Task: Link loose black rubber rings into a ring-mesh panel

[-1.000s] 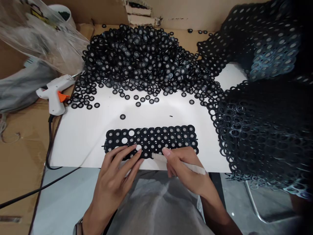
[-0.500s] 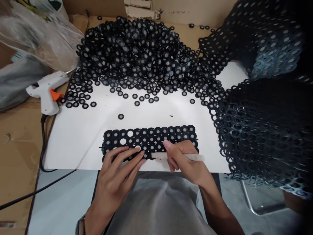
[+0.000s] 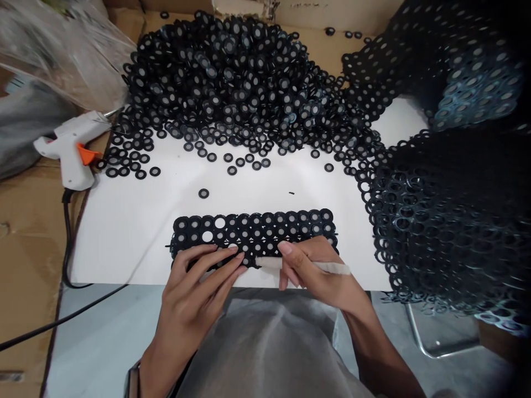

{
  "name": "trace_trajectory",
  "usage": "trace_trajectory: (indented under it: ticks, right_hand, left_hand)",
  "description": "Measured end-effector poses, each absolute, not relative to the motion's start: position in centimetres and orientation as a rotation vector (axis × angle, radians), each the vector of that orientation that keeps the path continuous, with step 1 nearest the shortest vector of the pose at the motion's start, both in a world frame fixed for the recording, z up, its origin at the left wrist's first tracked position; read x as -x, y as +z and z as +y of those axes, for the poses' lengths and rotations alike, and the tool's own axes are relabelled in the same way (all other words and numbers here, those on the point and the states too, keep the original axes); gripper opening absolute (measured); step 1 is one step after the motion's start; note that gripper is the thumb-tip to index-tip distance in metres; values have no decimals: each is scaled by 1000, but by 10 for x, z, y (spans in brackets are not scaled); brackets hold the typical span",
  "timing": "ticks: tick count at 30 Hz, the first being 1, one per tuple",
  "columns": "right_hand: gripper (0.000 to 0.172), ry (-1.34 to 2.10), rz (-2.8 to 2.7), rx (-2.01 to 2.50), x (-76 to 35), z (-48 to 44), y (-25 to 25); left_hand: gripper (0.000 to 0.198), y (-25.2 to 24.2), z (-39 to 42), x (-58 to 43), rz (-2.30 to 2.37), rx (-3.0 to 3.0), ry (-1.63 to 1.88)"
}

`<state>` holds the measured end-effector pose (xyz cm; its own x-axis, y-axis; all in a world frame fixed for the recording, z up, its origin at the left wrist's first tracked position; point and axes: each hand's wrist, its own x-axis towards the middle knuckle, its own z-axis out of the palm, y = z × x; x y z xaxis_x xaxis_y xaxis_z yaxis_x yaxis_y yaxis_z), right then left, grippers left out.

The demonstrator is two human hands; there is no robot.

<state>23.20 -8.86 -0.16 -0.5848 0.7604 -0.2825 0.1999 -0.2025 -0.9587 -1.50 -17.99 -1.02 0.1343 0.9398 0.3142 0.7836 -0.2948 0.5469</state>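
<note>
A strip of black rings in rows (image 3: 268,219) lies on the white board (image 3: 136,232) near its front edge. Most rings have grey centres; a few show white. My left hand (image 3: 197,293) rests on the strip's lower left part, fingers stretched out and lying flat. In my right hand (image 3: 311,271) is a white pen-like stick (image 3: 269,263), held between thumb and fingers. Its dark tip touches the strip's lower row, just right of my left fingertips. My hands cover parts of the lower rows.
A large heap of loose black rings (image 3: 232,77) fills the back of the board. A white glue gun (image 3: 77,149) with a cord lies at the left. Joined ring sheets (image 3: 448,221) hang over the right side.
The whole view has shifted slightly, with the heap and glue gun a little higher and further left. Both hands keep nearly the same place on the strip.
</note>
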Motion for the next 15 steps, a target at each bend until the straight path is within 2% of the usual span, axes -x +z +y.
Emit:
trace_trajectory:
  ticks: [7,11,12,15]
  right_hand:
    - [63,1866,-1731,1113,-233,-84,2]
    - [30,1700,-1702,1239,-231,-85,7]
    - [27,1645,-1650,1289,-231,-87,8]
    - [35,1572,-1528,1363,-238,-91,11]
  left_hand:
    - [51,-11,-179,16,1684,-2156,915]
    - [51,-11,-179,15,1687,-2156,922]
    - [51,-11,-179,15,1685,-2161,925]
    - [49,-13,-179,14,1679,-2188,933]
